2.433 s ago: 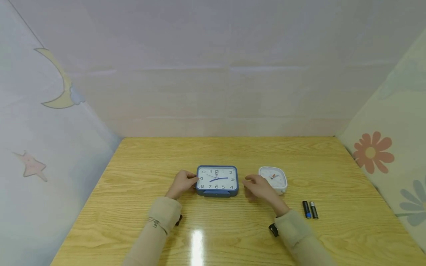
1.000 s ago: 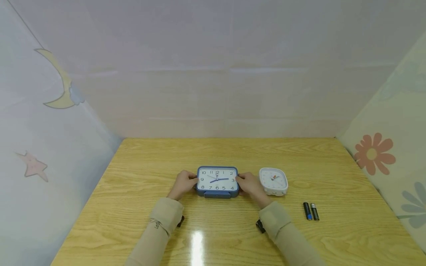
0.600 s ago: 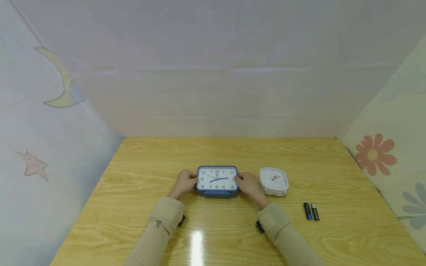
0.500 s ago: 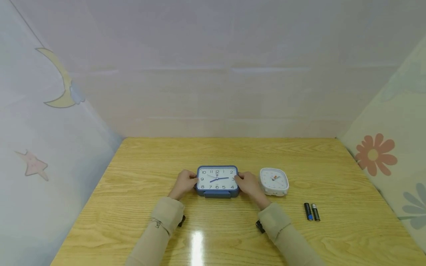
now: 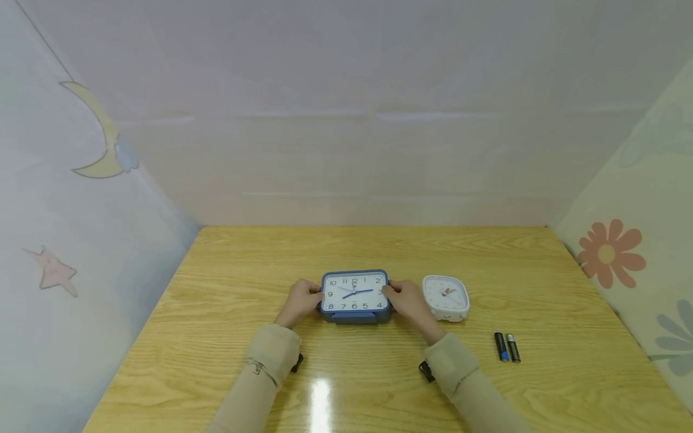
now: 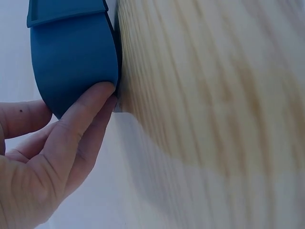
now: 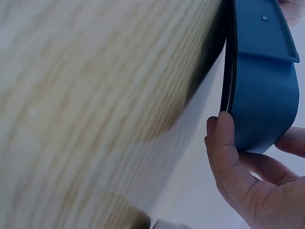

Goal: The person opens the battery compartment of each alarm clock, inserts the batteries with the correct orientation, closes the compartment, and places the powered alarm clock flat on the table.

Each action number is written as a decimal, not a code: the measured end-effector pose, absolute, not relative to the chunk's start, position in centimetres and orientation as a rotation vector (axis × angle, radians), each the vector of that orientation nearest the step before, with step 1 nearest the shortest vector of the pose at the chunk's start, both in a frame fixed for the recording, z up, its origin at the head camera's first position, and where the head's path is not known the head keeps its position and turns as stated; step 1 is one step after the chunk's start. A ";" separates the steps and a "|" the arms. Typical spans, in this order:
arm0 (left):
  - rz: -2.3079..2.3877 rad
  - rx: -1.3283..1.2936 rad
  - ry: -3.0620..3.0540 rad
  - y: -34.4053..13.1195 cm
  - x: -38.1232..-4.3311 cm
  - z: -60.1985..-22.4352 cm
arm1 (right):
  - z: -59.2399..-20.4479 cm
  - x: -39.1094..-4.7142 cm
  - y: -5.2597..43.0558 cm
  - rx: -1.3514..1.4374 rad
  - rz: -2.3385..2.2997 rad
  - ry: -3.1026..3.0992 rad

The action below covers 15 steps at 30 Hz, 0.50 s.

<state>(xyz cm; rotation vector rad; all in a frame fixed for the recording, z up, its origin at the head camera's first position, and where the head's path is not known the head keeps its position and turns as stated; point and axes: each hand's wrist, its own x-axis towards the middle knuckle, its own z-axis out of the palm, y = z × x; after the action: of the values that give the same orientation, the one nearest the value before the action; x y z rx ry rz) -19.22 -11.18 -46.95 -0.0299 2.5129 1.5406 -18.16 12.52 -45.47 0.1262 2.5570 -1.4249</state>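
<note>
A blue-framed alarm clock (image 5: 354, 293) with a white dial faces up on the wooden table in the head view. My left hand (image 5: 300, 302) grips its left end, thumb on the front rim. At its right end my right hand (image 5: 412, 305) holds it the same way. In the left wrist view, fingertips curl under the clock's blue side (image 6: 74, 62), close to the tabletop. The right wrist view has a gap between the clock's back edge (image 7: 264, 100) and the wood, so that end is slightly raised.
To the right stands a small white alarm clock (image 5: 446, 296), close to my right hand. Two batteries, one black and blue (image 5: 501, 347) and one black and silver (image 5: 513, 348), lie nearer the table's right side. Patterned cloth walls (image 5: 346, 150) surround the table (image 5: 243, 258).
My right hand has come leftward from beside the white clock and taken hold of the blue clock's right end. The blue clock now tilts slightly, right end up. My left hand keeps its grip.
</note>
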 end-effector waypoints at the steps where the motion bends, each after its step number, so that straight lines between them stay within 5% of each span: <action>1: 1.544 -0.037 2.510 -11.1 -19.2 -47.0 | -45.4 -18.1 12.6 0.130 -1.436 2.557; 15: 1.537 -0.086 2.494 -10.6 -19.0 -46.9 | -44.7 -18.1 13.4 0.046 -1.336 2.700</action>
<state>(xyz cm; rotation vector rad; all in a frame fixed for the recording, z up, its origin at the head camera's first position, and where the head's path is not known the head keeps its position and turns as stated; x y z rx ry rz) -18.99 -10.61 -46.94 -0.0857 2.4939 1.5366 -18.06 13.40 -44.67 0.0461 2.7000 -1.3357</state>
